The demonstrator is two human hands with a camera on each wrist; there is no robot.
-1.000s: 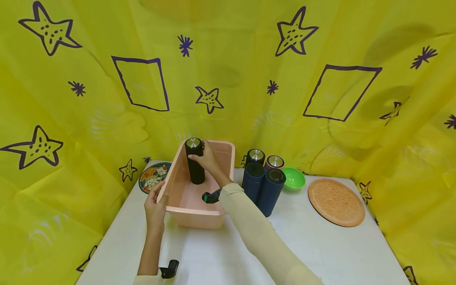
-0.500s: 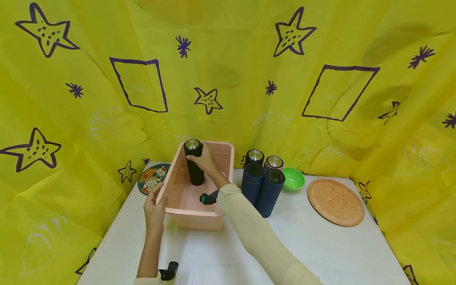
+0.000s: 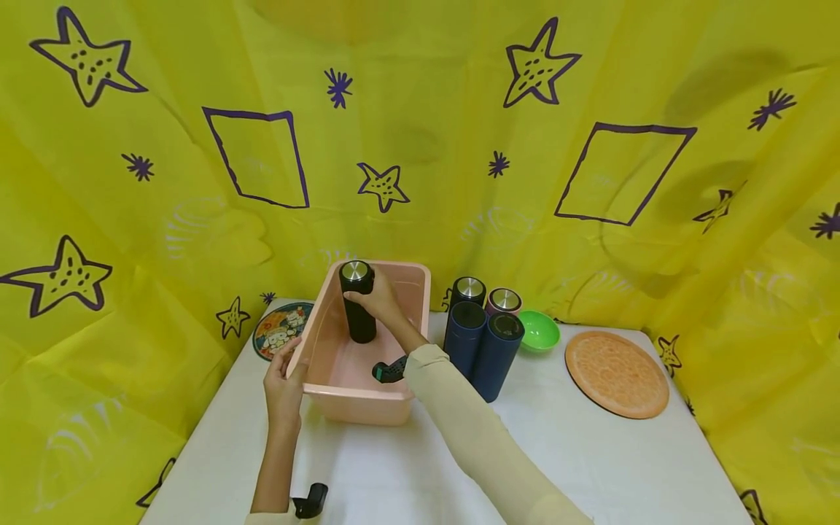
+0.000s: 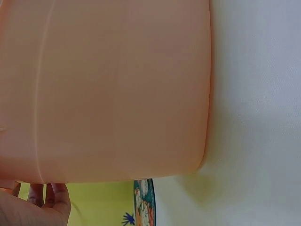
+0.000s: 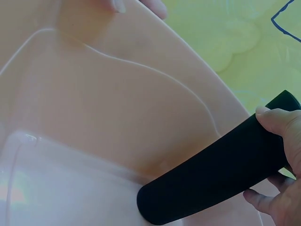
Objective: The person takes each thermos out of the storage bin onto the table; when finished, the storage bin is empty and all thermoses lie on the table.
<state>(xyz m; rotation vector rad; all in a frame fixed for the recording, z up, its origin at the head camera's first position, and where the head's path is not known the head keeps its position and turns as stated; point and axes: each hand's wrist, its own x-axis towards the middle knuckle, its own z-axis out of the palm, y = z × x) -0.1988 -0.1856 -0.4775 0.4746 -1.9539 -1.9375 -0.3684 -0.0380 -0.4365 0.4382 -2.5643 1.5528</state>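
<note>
A black flask (image 3: 359, 313) with a silver-topped lid stands inside the pink plastic tub (image 3: 357, 391), toward its far left part. My right hand (image 3: 382, 295) grips the flask around its upper body, with the thumb across the near side. In the right wrist view the flask's base (image 5: 155, 207) meets the tub's floor. My left hand (image 3: 285, 379) holds the tub's left rim near the front corner, thumb on the inside and fingers outside. The left wrist view shows the tub's outer wall (image 4: 117, 94) and those fingers (image 4: 60, 195) curled at its edge.
Right of the tub stand two dark blue flasks (image 3: 500, 357), a black flask (image 3: 469, 287) and a pink one (image 3: 504, 300). Beyond them are a green bowl (image 3: 539, 331) and a round orange-brown mat (image 3: 617, 374). A patterned round mat (image 3: 278, 328) lies left of the tub. Yellow curtains surround the table.
Hardly anything moves: the right hand keeps its grip on the black flask in the tub, and the left hand stays on the rim. The whole view shifts slightly.
</note>
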